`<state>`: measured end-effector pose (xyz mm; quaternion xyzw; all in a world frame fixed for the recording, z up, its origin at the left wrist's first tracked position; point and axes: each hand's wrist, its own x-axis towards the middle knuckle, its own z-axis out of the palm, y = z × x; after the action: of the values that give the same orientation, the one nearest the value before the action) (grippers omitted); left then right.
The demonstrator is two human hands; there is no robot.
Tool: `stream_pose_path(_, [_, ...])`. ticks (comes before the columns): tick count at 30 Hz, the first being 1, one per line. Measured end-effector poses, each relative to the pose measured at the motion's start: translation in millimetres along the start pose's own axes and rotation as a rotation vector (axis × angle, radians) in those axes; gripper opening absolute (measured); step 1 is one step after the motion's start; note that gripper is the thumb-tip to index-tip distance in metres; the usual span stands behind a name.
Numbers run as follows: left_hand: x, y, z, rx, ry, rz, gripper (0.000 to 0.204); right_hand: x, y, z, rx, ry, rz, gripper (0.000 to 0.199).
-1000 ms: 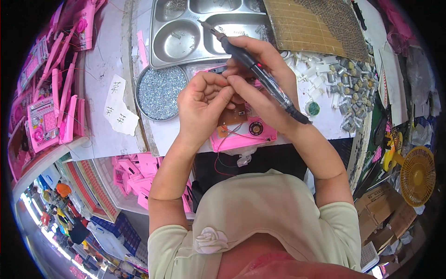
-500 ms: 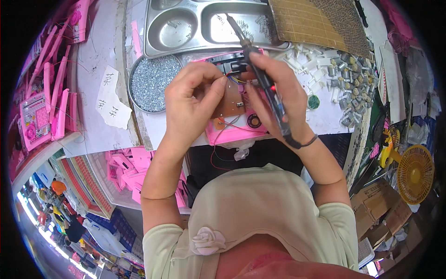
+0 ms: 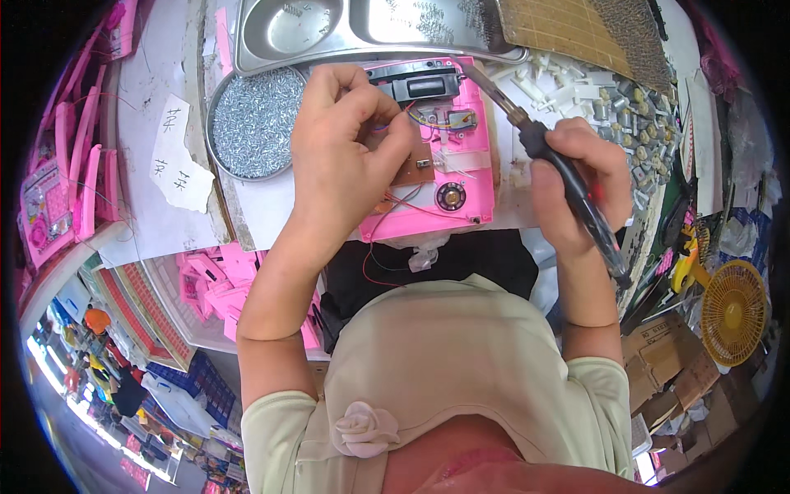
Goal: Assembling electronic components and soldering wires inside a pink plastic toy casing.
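Observation:
In my right hand [image 3: 556,210] is a soldering iron [image 3: 535,138] with a black handle. Its metal tip points up and left, close to the upper right of a pink plastic casing [image 3: 482,165]. My left hand [image 3: 337,148] hovers over the casing's left side, thumb and fingertips pinched; what they hold is hidden, though a bit of blue wire shows beside them. Inside the casing are a brown circuit board [image 3: 415,170], partly covered by that hand, a small motor [image 3: 462,121] with coloured wires, a round speaker [image 3: 451,196] and a black part [image 3: 424,87].
Left of the casing stands a round dish of small screws [image 3: 255,123]. A metal tray [image 3: 329,58] lies behind. White plastic pieces [image 3: 568,99] and several small motors [image 3: 634,123] are heaped right, near brown cardboard [image 3: 568,33]. Pink parts fill a crate [image 3: 197,329] below left.
My right hand has drawn the soldering iron right and toward me, away from my left hand. The motor and speaker now show uncovered. My left hand stays pinched near the board.

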<state>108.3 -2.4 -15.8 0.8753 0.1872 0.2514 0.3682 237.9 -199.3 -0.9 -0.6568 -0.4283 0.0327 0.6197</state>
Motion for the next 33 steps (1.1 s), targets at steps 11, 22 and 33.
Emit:
stream_pose_path(11, [1.4,-1.2,0.1,0.006,0.007,0.010,0.011,5.0,8.1,8.4,-0.138,-0.194,-0.245,0.037])
stream_pose_path(22, [0.7,-2.0,-0.4,-0.011,0.001,-0.012,0.008,5.6,13.2,10.5,-0.198,-0.213,-0.303,0.037])
stream_pose_path(33, [1.5,-2.3,2.9,-0.012,0.026,-0.010,0.011,7.2,13.0,0.5,-0.171,-0.252,-0.290,0.032])
